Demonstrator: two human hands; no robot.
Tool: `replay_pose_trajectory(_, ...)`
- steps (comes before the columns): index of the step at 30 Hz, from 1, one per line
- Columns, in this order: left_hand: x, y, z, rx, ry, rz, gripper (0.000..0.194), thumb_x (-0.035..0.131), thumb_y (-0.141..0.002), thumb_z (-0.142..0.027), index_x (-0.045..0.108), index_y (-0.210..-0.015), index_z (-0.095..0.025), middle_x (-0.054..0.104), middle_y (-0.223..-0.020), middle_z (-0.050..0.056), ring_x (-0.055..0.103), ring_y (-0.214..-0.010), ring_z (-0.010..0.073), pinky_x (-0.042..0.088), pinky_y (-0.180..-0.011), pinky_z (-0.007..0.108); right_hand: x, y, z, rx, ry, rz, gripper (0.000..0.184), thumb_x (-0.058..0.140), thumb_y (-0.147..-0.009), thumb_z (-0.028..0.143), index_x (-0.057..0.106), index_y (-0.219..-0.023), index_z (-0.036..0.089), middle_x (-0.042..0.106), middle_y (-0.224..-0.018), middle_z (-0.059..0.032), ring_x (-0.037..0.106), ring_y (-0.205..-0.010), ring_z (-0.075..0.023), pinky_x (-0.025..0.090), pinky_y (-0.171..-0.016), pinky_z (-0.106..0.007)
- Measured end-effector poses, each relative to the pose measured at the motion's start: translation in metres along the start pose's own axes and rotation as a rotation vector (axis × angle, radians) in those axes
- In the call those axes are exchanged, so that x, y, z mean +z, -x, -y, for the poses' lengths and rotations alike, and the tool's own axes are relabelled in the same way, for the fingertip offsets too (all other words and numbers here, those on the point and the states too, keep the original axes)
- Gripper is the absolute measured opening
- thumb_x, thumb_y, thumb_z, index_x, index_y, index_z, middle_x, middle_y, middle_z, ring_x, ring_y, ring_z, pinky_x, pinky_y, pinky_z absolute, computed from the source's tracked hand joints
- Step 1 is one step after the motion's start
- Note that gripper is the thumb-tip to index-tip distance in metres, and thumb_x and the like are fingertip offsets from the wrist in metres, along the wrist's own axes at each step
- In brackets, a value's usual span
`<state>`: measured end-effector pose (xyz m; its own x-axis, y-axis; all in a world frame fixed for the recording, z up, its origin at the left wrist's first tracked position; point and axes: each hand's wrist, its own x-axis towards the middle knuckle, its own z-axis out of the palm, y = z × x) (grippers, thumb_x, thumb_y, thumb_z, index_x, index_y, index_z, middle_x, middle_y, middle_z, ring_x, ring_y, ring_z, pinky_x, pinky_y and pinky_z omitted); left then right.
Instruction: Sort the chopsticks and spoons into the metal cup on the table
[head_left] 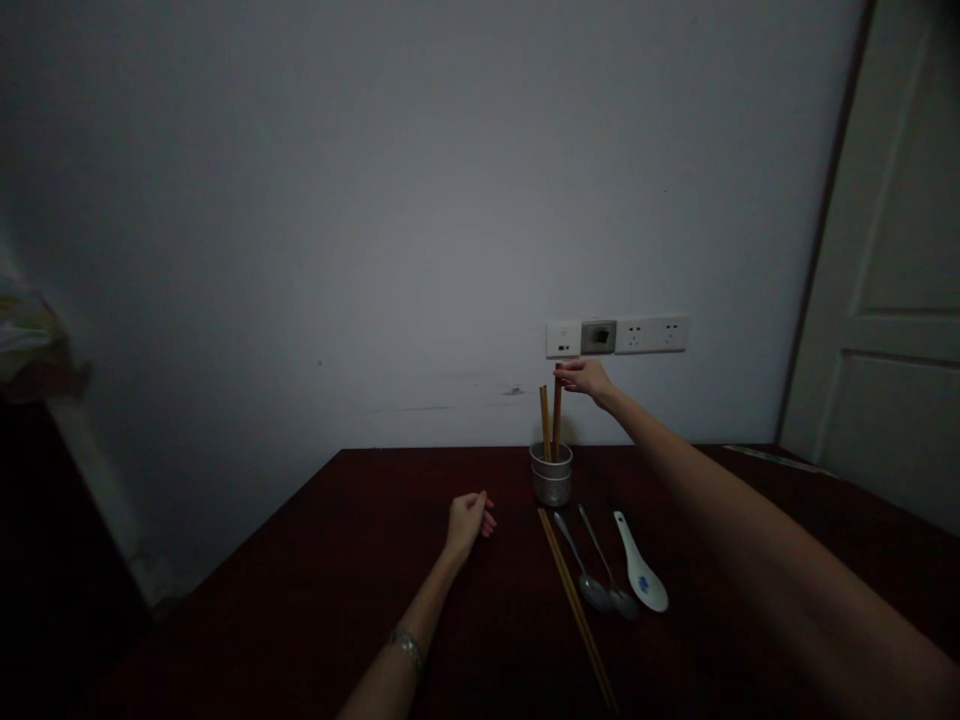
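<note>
At the back of the table, my right hand (585, 380) pinches the top ends of reddish-brown chopsticks (557, 415). Their lower ends stand inside a metal cup (553, 485). Lighter wooden chopsticks (544, 410) lean in the same cup, just left of the held ones. My left hand (468, 522) rests on the table to the left of the cup, its fingers curled in and nothing visible in them. In front of the cup lie a pair of chopsticks (574, 595), two metal spoons (592, 592) (621, 602) and a white soup spoon (643, 580) with a blue mark.
The dark red table (337, 560) meets a pale wall (420, 230) behind the cup. Wall sockets (634, 335) sit above the table's back edge. A panelled door (885, 260) stands at the right, and a thin light strip (780, 459) lies near the back right.
</note>
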<state>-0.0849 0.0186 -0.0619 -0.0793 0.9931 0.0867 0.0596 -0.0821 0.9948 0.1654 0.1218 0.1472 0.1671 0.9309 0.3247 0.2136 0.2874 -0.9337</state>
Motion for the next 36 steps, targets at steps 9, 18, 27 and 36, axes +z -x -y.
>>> replay_pose_trajectory(9, 0.002, 0.001, -0.004, -0.019, -0.016, -0.014, 0.039, 0.046, -0.077, -0.050, 0.051, -0.064, -0.014, 0.051, -0.040, -0.001, 0.045, -0.032, 0.0089, 0.032, -0.035, 0.019, 0.004, -0.003, -0.023, 0.072, 0.022, 0.048, 0.013, 0.072, -0.062, 0.018, 0.062, -0.066, 0.010, 0.063, -0.057, -0.0048, 0.057, -0.049, -0.0089, 0.047, -0.046, -0.018)
replay_pose_trajectory(18, 0.002, 0.003, -0.004, -0.010, -0.027, -0.013, 0.037, 0.044, -0.079, -0.046, 0.052, -0.065, -0.013, 0.052, -0.040, -0.001, 0.045, -0.032, 0.0089, 0.033, -0.036, 0.019, 0.010, -0.003, -0.039, 0.109, 0.011, 0.104, 0.014, 0.071, -0.064, 0.020, 0.061, -0.068, 0.010, 0.064, -0.059, -0.0056, 0.058, -0.051, -0.0091, 0.048, -0.050, -0.019)
replay_pose_trajectory(27, 0.001, 0.001, -0.001, -0.019, -0.030, -0.019, 0.036, 0.044, -0.079, -0.046, 0.052, -0.065, -0.013, 0.052, -0.041, -0.001, 0.045, -0.032, 0.0088, 0.032, -0.036, 0.019, 0.012, -0.003, -0.044, 0.126, 0.004, 0.143, 0.016, 0.069, -0.066, 0.022, 0.061, -0.073, 0.011, 0.065, -0.067, -0.0067, 0.060, -0.058, -0.0106, 0.047, -0.052, -0.019)
replay_pose_trajectory(36, 0.001, 0.004, -0.005, -0.009, -0.017, -0.015, 0.034, 0.045, -0.079, -0.044, 0.052, -0.064, -0.014, 0.052, -0.041, 0.000, 0.045, -0.033, 0.0092, 0.033, -0.036, 0.019, 0.015, 0.000, -0.041, 0.157, 0.014, 0.164, 0.017, 0.070, -0.066, 0.024, 0.061, -0.075, 0.012, 0.066, -0.068, -0.0058, 0.061, -0.056, -0.0109, 0.046, -0.055, -0.021)
